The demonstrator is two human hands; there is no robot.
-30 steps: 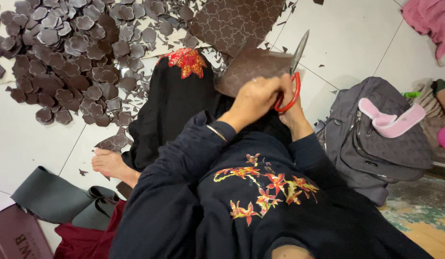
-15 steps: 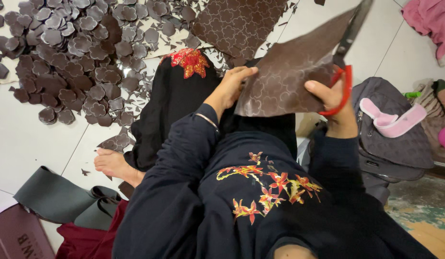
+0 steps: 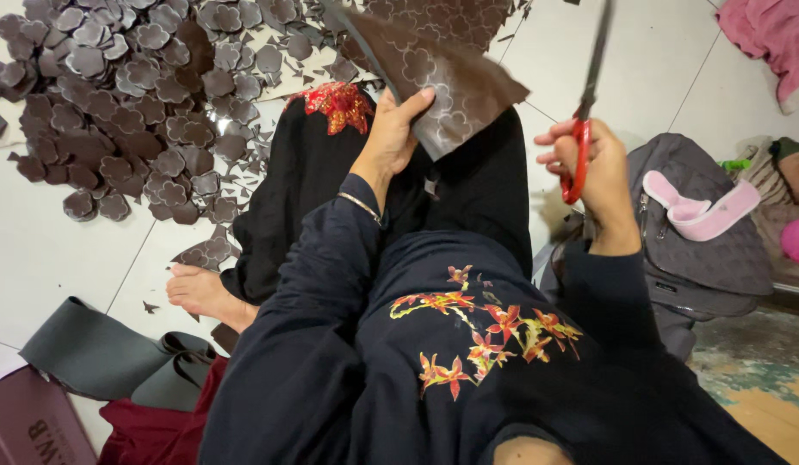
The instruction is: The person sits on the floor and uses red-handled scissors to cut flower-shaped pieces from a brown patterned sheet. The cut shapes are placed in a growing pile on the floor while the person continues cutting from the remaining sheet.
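Grips: one sheet [image 3: 442, 77], one scissors [image 3: 582, 129].

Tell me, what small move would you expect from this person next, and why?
Probably bringing the red-handled scissors back to the brown patterned sheet. The right hand holds the scissors raised, apart from the sheet, while the left hand grips the sheet by its lower edge. Flower outlines on the sheet look uncut, and a pile of cut brown flower shapes lies on the floor.
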